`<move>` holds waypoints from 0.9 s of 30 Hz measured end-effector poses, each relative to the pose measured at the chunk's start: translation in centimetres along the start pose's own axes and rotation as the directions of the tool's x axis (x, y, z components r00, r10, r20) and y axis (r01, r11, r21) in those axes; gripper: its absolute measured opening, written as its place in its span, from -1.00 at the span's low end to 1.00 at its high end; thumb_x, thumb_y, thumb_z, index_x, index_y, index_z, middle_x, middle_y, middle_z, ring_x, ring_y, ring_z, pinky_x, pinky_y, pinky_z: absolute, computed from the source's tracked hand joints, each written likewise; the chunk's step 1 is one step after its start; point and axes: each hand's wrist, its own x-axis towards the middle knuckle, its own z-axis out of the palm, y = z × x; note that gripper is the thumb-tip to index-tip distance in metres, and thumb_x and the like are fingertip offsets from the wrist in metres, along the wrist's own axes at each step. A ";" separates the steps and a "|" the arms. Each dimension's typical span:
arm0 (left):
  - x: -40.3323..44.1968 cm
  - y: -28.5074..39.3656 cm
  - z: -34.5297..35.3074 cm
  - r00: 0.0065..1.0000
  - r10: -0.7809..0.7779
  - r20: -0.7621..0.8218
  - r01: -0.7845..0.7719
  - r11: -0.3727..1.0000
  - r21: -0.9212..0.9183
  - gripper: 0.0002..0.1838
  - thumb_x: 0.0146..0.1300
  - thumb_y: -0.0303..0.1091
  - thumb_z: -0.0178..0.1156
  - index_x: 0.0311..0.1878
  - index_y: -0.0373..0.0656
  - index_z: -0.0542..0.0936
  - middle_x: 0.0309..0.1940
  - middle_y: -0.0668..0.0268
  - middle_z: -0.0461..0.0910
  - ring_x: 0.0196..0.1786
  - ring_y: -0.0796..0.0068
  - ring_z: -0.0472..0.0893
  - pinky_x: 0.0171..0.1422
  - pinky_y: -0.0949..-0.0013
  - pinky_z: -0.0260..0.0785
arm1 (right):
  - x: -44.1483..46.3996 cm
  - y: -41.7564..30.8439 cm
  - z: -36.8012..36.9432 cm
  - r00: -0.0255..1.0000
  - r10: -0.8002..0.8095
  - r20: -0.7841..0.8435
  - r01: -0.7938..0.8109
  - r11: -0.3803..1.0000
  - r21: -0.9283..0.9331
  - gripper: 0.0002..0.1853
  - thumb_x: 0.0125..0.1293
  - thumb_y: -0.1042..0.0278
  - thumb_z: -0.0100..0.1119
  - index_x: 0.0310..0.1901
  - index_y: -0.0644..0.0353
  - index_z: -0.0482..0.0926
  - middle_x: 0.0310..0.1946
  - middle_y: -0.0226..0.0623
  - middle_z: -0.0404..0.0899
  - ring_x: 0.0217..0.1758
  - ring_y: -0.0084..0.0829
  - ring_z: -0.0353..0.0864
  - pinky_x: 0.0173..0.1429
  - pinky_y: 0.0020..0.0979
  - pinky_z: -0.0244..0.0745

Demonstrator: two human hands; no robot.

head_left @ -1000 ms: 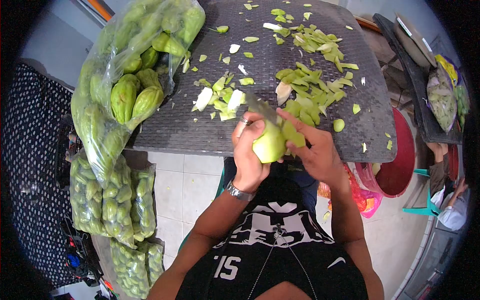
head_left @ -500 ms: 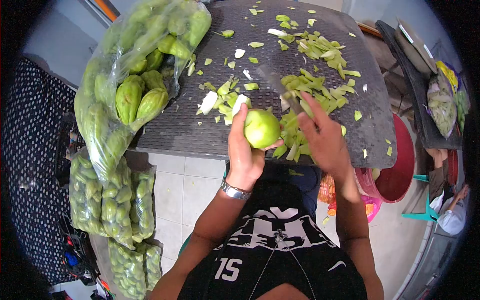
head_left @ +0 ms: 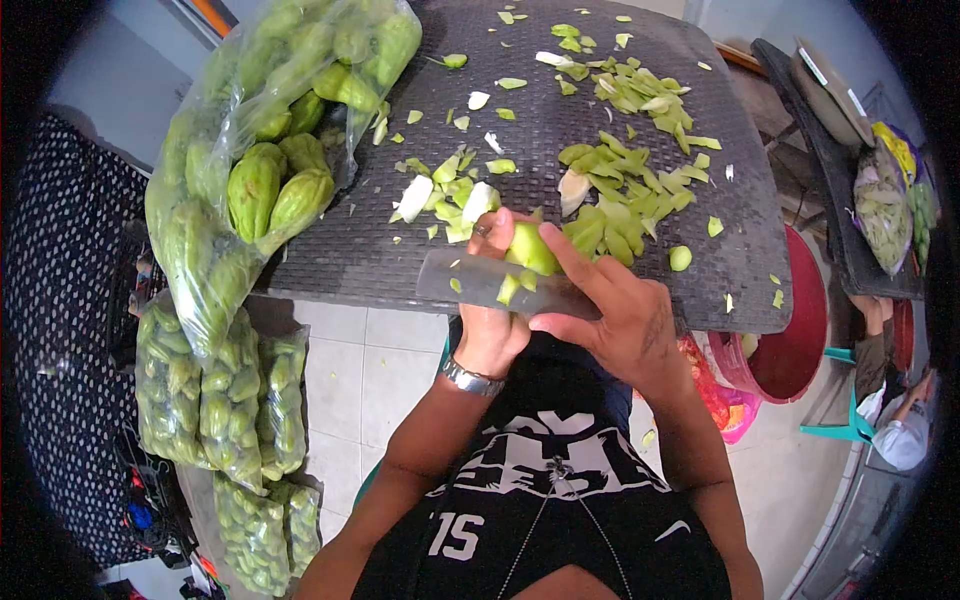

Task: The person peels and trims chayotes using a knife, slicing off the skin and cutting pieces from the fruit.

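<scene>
My left hand, with a metal watch at the wrist, is closed round a pale green chayote above the table's front edge. In my right hand is a broad-bladed knife, its blade lying across the near side of the chayote and hiding part of my left hand. Small bits of green peel stick to the blade. Chayote peelings lie in a heap just beyond my right hand. More cut pieces, including a whitish chunk, lie beyond my left hand.
A clear plastic bag of chayotes lies open on the left of the dark woven table. Several more filled bags are on the floor below. A red tub stands at the right. Another person's arm shows at far right.
The knife has swung from beyond the chayote back toward me, over its near side. My right hand has come down and closer to my left. The chayote has risen slightly.
</scene>
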 end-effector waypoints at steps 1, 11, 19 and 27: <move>0.0 0.0 0.0 1.000 -0.007 -0.003 0.007 1.000 -0.016 -0.50 0.50 0.16 0.18 0.02 -0.16 0.60 -0.17 0.30 0.65 -0.14 0.45 0.65 -0.02 0.34 0.52 | 0.0 0.2 0.2 0.999 -0.025 -0.030 0.025 1.000 0.005 -0.13 0.21 -0.25 0.40 0.52 -0.11 0.44 -0.40 -0.21 0.50 -0.40 -0.16 0.63 -0.29 -0.21 0.55; -0.7 -0.3 -0.4 0.996 0.010 0.090 -0.018 0.996 0.084 -0.58 0.59 0.05 0.07 0.03 -0.17 0.57 -0.14 0.28 0.65 -0.15 0.44 0.69 -0.17 0.28 0.61 | 0.0 2.1 -0.2 0.996 -0.063 -0.060 0.066 0.997 0.041 -0.25 0.33 -0.15 0.37 0.50 -0.09 0.47 -0.41 -0.24 0.51 -0.46 -0.14 0.56 -0.30 -0.20 0.50; -0.1 1.5 -0.7 0.912 -0.339 0.230 0.381 0.909 -0.169 -0.55 0.54 0.02 0.07 0.15 -0.20 0.57 -0.05 0.07 0.70 -0.22 0.08 0.77 -0.32 0.00 0.71 | 0.2 3.0 -1.3 0.960 0.254 0.118 -0.277 0.794 0.541 -0.42 0.55 -0.02 0.19 0.42 0.17 0.48 -0.28 -0.02 0.68 -0.32 -0.29 0.70 -0.14 -0.29 0.56; 0.8 2.2 -0.5 0.953 -0.295 0.073 0.303 0.910 -0.282 -0.52 0.52 0.07 0.14 0.15 -0.20 0.57 0.02 -0.01 0.69 0.15 -0.19 0.69 0.28 -0.34 0.56 | 1.3 7.4 0.5 0.810 0.586 0.018 -0.494 0.667 0.558 -0.51 0.57 -0.06 0.17 -0.14 0.33 0.68 -0.50 -0.07 0.58 -0.41 -0.52 0.49 -0.23 -0.33 0.46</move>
